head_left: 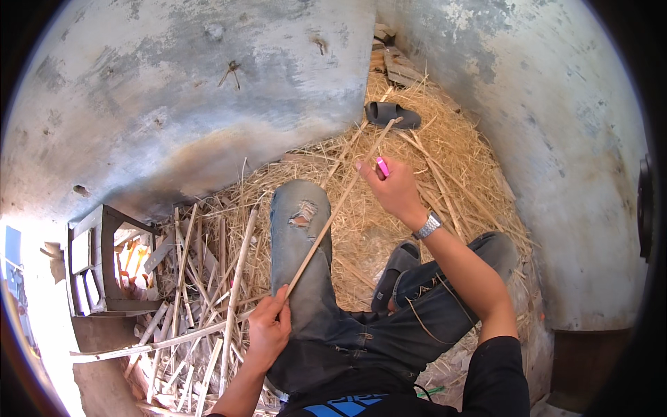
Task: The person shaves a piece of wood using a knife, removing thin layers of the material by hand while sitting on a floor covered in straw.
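A long, thin bamboo strip (pixel 323 234) slants across my raised knee, its far end near a black slipper (pixel 392 115). Closed around the near part of the strip is my left hand (pixel 269 325), beside my thigh. My right hand (pixel 399 191), with a metal watch on its wrist, is closed on a small pink object (pixel 383 167). Only the pink end shows, so its kind is unclear. This hand is just right of the strip's upper part; whether it touches the strip I cannot tell.
Loose bamboo strips (pixel 233 292) lie piled on my left, by a wooden frame (pixel 104 260) standing on its side. Straw and shavings (pixel 445 153) cover the floor ahead. Weathered grey walls (pixel 278 76) enclose both sides. Another slipper (pixel 396 274) is by my folded leg.
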Demonstrator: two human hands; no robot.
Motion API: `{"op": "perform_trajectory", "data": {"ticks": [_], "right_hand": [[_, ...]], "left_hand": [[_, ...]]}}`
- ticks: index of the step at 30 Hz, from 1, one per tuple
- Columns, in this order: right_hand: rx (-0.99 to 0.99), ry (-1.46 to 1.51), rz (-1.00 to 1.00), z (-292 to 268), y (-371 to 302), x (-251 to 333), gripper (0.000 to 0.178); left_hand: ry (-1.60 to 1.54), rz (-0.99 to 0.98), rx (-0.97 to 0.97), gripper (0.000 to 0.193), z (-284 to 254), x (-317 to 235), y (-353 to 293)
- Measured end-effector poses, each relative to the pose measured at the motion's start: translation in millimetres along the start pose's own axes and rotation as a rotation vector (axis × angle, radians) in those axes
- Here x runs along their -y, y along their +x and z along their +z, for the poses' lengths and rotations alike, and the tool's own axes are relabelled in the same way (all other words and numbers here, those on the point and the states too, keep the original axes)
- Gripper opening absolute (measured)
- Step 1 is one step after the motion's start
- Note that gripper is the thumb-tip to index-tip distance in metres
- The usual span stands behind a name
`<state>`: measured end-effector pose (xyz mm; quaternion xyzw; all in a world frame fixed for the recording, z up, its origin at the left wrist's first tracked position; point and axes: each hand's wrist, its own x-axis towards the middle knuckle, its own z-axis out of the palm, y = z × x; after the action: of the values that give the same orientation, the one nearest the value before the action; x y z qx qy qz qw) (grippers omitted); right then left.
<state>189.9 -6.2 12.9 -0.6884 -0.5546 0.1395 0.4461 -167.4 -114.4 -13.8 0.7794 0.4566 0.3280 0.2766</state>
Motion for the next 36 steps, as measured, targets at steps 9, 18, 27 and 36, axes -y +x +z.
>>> {"op": "perform_trajectory", "data": {"ticks": [9,18,27,36], "right_hand": [[0.085,0.123,-0.02,5.3,-26.1,8.9,0.051],[-0.042,-0.028,0.02,-51.9,39.8,-28.6,0.044],[-0.127,-0.205,-0.026,-34.2,35.9,-42.0,0.043],[0.085,-0.113,-0.018,8.4,-29.8,-24.6,0.042]], "left_hand": [[0.025,-0.014,0.018,0.036,-1.0,0.4,1.2],[0.125,-0.005,0.034,0.045,2.7,-0.3,-2.9],[0.197,0.036,0.041,0.046,7.1,5.6,-5.3],[0.144,-0.043,0.097,0.041,6.1,-10.4,4.0]]}}
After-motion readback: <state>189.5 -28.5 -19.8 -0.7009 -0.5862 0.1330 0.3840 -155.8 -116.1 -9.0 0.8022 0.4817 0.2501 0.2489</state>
